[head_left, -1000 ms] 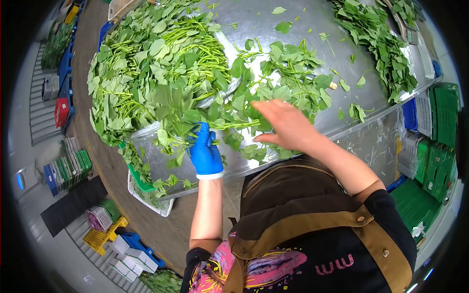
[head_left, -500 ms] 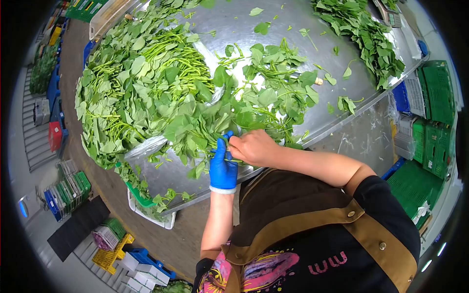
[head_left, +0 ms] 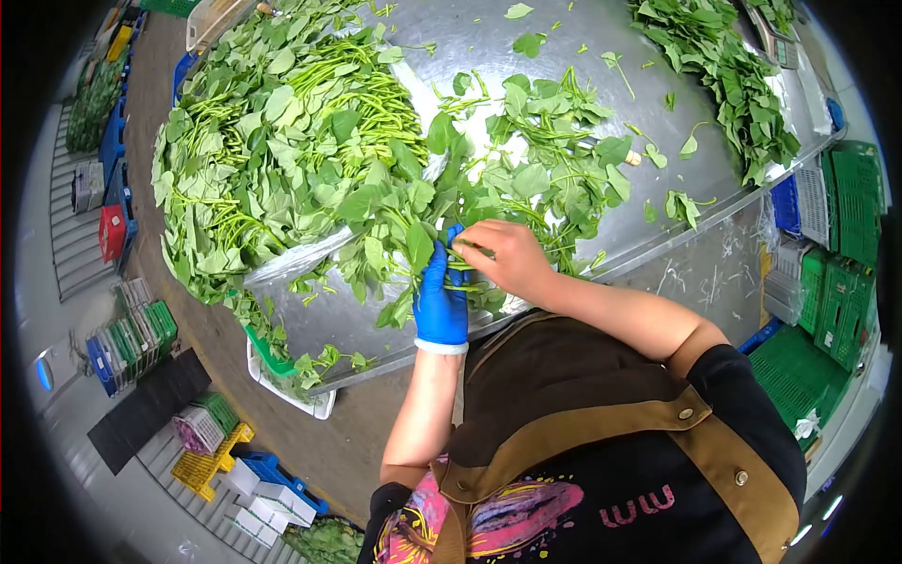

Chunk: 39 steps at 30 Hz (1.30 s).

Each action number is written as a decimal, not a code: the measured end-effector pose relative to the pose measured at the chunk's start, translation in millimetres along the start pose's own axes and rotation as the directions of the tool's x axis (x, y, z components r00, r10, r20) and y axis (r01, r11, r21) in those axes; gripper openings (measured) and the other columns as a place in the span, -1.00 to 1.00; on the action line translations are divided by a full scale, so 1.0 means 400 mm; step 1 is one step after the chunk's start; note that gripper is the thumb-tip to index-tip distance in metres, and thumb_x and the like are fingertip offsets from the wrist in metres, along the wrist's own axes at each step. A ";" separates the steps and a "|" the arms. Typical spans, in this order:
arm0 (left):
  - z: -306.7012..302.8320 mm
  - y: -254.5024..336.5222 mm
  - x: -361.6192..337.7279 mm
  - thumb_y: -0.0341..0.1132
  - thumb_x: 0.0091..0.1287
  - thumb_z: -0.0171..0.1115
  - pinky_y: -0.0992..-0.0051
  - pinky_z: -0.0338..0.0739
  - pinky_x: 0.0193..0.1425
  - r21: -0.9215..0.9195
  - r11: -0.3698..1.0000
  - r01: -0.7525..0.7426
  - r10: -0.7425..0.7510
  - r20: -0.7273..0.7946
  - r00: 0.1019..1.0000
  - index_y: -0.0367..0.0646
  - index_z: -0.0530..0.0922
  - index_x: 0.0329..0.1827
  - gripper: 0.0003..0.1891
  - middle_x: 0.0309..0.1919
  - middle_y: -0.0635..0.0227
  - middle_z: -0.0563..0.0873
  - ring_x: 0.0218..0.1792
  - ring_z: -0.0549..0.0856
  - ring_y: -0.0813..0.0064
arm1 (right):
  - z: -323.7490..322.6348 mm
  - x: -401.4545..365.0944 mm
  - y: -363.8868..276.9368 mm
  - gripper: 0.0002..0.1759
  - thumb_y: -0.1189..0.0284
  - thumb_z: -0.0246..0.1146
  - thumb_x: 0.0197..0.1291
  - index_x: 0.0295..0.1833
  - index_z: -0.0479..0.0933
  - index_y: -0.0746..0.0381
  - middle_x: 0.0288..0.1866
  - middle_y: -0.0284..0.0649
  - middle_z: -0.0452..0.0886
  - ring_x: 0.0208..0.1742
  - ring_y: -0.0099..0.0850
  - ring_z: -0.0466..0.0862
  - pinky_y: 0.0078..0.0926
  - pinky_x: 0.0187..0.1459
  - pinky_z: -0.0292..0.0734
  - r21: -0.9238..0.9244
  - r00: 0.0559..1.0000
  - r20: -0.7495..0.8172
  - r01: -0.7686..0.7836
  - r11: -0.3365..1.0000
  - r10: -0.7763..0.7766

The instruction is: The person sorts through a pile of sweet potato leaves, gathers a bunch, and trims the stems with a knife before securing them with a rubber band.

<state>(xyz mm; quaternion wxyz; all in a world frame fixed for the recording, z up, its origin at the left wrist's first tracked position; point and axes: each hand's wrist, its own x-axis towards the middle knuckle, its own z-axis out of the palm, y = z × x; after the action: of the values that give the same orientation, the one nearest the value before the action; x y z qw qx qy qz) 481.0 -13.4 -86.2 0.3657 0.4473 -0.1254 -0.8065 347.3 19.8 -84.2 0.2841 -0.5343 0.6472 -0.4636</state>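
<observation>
My left hand (head_left: 442, 303), in a blue glove, is closed around a bunch of leafy green stems (head_left: 395, 240) near the front edge of the metal table. Bare, my right hand (head_left: 505, 256) pinches at the stems just beside the left fingers; exactly what lies between its fingertips is partly hidden. A large heap of leafy greens (head_left: 282, 150) with cut stems rises on the left over clear plastic. Looser sprigs (head_left: 554, 141) lie just beyond my right hand.
The metal table (head_left: 470, 42) carries stray leaves and another row of greens (head_left: 733, 85) at the far right, near a scale (head_left: 782, 52). Green crates (head_left: 808, 362) stand on the right. Below the table's left corner is a white-and-green bin (head_left: 282, 376).
The view has shifted slightly, so the table contents sit further right. My right hand has lifted a little and its fingers have moved along the stems; my left hand keeps its hold.
</observation>
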 end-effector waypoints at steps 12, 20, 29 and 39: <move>-0.035 -0.030 0.029 -0.16 0.49 0.00 0.40 0.52 0.16 -0.223 0.970 0.098 -0.090 0.045 0.995 -0.21 0.51 0.16 -0.65 0.08 0.31 0.63 0.04 0.62 0.46 | 0.006 0.000 0.026 -0.86 0.42 0.28 0.21 -0.23 0.63 0.28 -0.23 -0.19 0.68 -0.26 -0.44 0.63 -0.50 -0.16 0.49 0.184 0.993 0.058 -0.116 0.976 0.107; -0.024 -0.020 0.022 -0.12 0.50 -0.01 0.40 0.40 0.29 -0.142 0.988 0.055 -0.063 -0.052 0.997 -0.17 0.39 0.29 -0.58 0.21 0.31 0.54 0.17 0.53 0.47 | -0.051 0.020 -0.018 -0.82 0.42 0.26 0.27 -0.27 0.58 0.34 -0.50 -0.37 0.62 -0.49 -0.68 0.49 -0.64 -0.44 0.38 0.385 0.915 0.260 -0.392 0.835 0.310; -0.019 0.021 0.013 -0.21 0.50 -0.02 0.52 0.48 0.16 -0.046 0.996 -0.071 0.071 -0.006 0.997 -0.22 0.43 0.26 -0.62 0.21 0.30 0.55 0.18 0.54 0.48 | -0.048 0.023 -0.032 -0.77 0.29 0.35 0.12 -0.31 0.54 0.22 -0.45 -0.29 0.55 -0.53 -0.36 0.52 -0.38 -0.46 0.41 -0.052 0.990 0.050 0.131 0.990 -0.129; -0.055 0.003 0.031 -0.13 0.38 0.21 0.47 0.54 0.01 -0.192 0.981 0.026 -0.055 -0.149 0.987 -0.18 0.54 -0.02 -0.69 -0.14 0.33 0.67 -0.12 0.64 0.47 | -0.030 0.008 0.005 -0.86 0.41 0.23 0.26 -0.19 0.50 0.27 -0.35 -0.24 0.57 -0.30 -0.50 0.58 -0.46 -0.26 0.48 0.680 0.875 0.461 -0.456 0.574 0.149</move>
<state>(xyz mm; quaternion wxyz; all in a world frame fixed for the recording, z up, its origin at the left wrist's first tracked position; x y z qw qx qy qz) 495.3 -20.2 -105.6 0.3988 0.4736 -0.0103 -0.7852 335.3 20.4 -80.7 0.6721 -0.3132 0.4061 -0.5342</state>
